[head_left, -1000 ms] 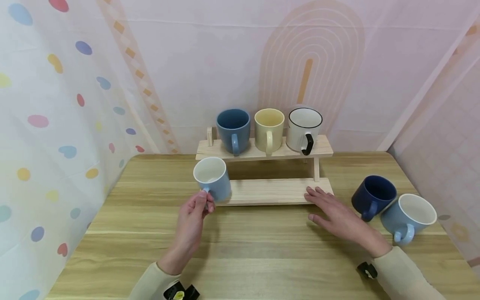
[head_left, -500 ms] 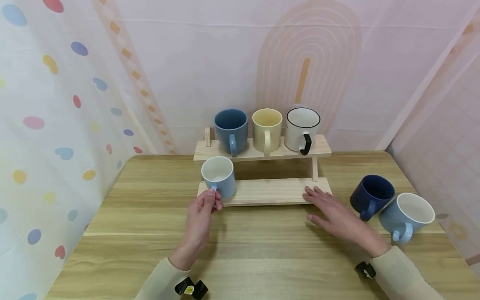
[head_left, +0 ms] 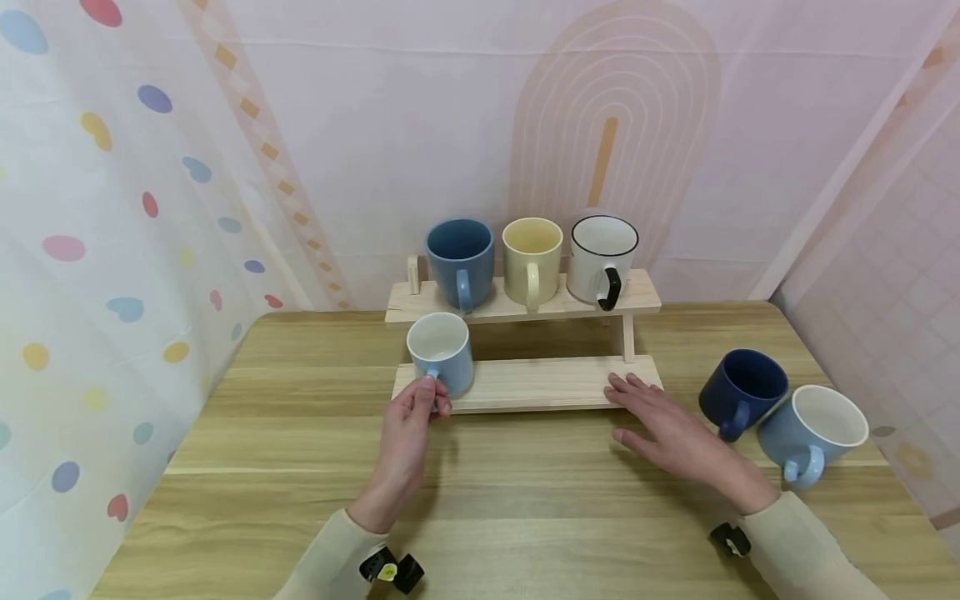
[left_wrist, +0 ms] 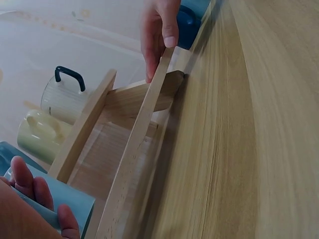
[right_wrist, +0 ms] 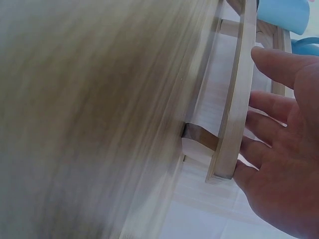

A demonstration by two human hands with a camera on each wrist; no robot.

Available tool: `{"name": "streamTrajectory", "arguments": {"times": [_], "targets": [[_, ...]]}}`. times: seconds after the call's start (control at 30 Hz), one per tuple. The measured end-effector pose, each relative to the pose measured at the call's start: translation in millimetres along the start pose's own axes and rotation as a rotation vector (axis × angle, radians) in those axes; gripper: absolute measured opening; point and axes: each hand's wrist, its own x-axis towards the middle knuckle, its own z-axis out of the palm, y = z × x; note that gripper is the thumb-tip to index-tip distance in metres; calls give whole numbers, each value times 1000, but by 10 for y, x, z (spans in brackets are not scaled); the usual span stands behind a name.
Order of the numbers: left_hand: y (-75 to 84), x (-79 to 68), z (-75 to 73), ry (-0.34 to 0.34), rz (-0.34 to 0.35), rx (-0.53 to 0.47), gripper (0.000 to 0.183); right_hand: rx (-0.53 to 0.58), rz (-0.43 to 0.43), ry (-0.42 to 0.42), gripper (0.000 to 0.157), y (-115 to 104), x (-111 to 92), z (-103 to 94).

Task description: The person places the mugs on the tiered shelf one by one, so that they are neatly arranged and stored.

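Observation:
My left hand (head_left: 407,425) pinches the handle of a light blue mug (head_left: 448,367) with a white inside. The mug is upright at the left end of the lower board of a two-tier wooden rack (head_left: 551,383); I cannot tell whether its base touches the board. In the left wrist view, the fingers are curled about the handle of the light blue mug (left_wrist: 75,199). On the rack's right end rests my right hand (head_left: 667,425), its fingers spread and fairly straight. The right wrist view has its fingertips along the edge of the lower board (right_wrist: 239,99).
A blue mug (head_left: 459,267), a yellow mug (head_left: 532,267) and a white mug (head_left: 600,267) with a black handle stand on the upper board. Right of the rack, a navy mug (head_left: 738,392) and another light blue mug (head_left: 810,433) stand on the wooden table (head_left: 525,517).
My left hand has carried the light blue mug a little to the right, over the left end of the lower board. The right hand has stayed in place.

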Motion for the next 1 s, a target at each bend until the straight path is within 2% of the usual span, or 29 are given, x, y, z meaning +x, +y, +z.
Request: {"name": "streamTrajectory", "arguments": {"times": [0.43, 0.67, 0.8, 1.0], "targets": [[-87, -24, -14, -16, -8, 32, 36, 16, 7, -16, 55, -15, -4, -7], [-38, 27, -91, -69, -71, 90, 38, 12, 8, -15, 55, -24, -1, -23], [-4, 50, -142, -98, -82, 140, 37, 7, 12, -12, 55, -19, -2, -21], [16, 36, -198, -104, -80, 170, 35, 6, 16, -19, 56, -18, -2, -11]]}}
